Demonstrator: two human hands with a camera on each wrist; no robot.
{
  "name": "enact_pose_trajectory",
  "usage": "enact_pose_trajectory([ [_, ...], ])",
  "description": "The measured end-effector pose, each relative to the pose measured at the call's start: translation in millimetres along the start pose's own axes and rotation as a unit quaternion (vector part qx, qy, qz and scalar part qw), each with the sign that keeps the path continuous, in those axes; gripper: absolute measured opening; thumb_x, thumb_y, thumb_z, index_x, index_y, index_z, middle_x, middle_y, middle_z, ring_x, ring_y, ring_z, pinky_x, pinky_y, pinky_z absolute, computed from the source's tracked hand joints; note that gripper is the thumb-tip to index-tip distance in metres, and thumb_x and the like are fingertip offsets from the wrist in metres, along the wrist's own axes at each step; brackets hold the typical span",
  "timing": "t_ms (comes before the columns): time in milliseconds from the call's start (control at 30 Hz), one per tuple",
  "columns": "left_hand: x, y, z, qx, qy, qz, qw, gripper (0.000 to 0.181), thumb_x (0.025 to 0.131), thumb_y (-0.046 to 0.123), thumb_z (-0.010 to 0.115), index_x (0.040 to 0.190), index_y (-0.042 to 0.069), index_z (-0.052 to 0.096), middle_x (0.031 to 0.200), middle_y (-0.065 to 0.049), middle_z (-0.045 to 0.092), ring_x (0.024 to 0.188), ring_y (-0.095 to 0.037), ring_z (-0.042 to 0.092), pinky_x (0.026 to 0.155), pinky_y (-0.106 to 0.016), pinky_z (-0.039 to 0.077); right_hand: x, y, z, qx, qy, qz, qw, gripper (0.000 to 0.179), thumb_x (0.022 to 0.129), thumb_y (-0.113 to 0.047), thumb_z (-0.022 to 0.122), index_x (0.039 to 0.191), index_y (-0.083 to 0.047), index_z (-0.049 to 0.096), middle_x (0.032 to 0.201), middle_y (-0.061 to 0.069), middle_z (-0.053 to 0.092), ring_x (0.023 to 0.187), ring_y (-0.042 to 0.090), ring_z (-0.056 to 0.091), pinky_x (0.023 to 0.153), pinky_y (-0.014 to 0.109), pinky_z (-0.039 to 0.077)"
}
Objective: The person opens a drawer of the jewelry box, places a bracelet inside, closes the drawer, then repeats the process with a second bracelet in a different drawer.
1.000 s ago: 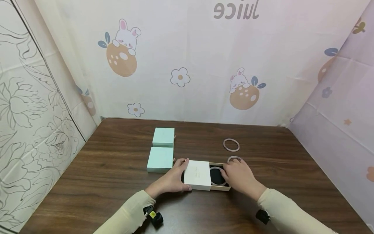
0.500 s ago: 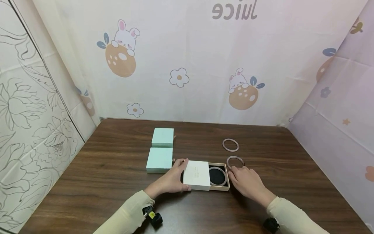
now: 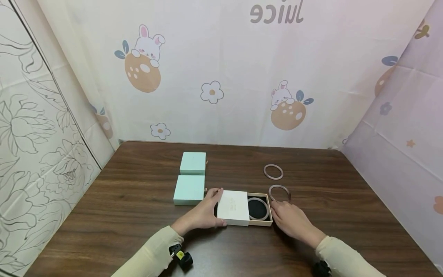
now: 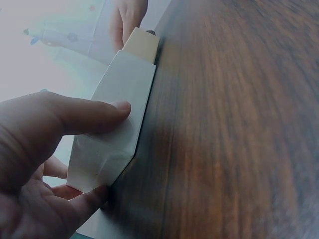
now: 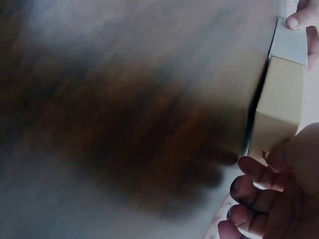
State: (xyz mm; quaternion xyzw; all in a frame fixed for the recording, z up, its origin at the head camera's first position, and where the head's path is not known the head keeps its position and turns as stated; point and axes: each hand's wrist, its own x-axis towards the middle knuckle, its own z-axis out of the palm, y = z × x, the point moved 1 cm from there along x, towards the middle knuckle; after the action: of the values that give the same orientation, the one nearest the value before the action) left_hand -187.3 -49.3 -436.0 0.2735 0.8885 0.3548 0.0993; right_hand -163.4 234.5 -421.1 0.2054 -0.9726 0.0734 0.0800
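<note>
A white sleeve box (image 3: 233,207) lies on the table with its drawer (image 3: 260,222) partly out to the right. Inside the drawer a pale pinkish bangle (image 3: 267,209) rests on black padding, its left edge under the sleeve. My left hand (image 3: 202,214) grips the sleeve's left end, thumb (image 4: 102,115) on the near side. At the drawer's right end is my right hand (image 3: 294,220). Its thumb and curled index finger pinch a small tab (image 5: 264,155) there, as the right wrist view shows. Just behind that hand lies a second bangle (image 3: 278,186).
A third bangle (image 3: 265,171) lies farther back on the table (image 3: 138,215). Two mint-green boxes (image 3: 189,188) sit left of the white one, one behind the other, with small tabs on their right sides. A printed curtain (image 3: 214,50) hangs behind the table.
My right hand has drawn back from over the drawer to its right end, uncovering the bangle inside and the one behind. My left hand keeps its grip, and the drawer stays partly out.
</note>
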Motion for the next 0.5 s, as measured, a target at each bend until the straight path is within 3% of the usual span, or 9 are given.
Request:
enact_pose_trajectory([
  [500,1.0,0.3,0.6,0.001,0.0,0.002,1.0,0.101,0.075,0.026,0.082,0.149,-0.004,0.021,0.147,-0.02,0.024,0.125,-0.029,0.041,0.097,-0.041,0.04,3.5,-4.9,6.1,0.003,0.011,-0.015,0.9998,0.024,0.089,-0.009,0.058,0.069,-0.019,0.048,0.06,-0.005,0.044,0.062,0.022,0.055,0.053,0.039,0.042],
])
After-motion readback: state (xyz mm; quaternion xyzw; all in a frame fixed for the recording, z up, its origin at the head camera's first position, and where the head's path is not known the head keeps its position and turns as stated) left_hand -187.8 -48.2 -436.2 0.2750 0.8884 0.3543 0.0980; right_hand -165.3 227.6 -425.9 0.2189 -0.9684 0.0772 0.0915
